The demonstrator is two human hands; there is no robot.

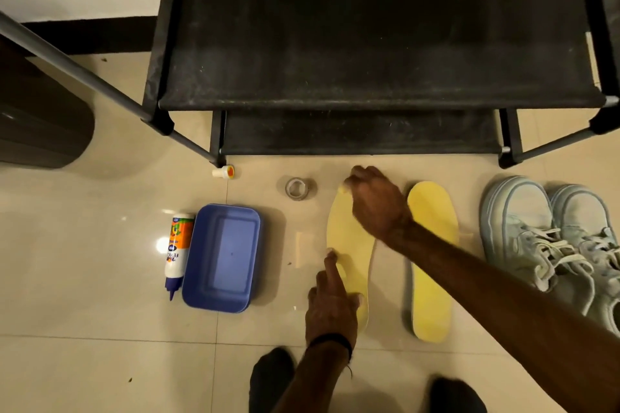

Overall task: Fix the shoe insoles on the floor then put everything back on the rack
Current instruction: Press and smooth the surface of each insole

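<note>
Looks like we're mid insole-fixing here: left hand (330, 307) pins the heel end of the near insole (349, 245) flat on the floor with straight fingers, right hand (375, 201) pinches its toe end, so next it probably needs glue bottle (177, 250).

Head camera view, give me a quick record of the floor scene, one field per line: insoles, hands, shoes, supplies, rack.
insoles: left insole and right insole, both yellow, flat on the floor, apart
left hand: fingers on the left insole's heel end, index finger straight
right hand: at the left insole's toe end, fingers curled at its tip
shoes: pale pair, right of the insoles
supplies: glue bottle lying beside blue tray; tape roll; glue cap
rack: black, shelves bare
</note>
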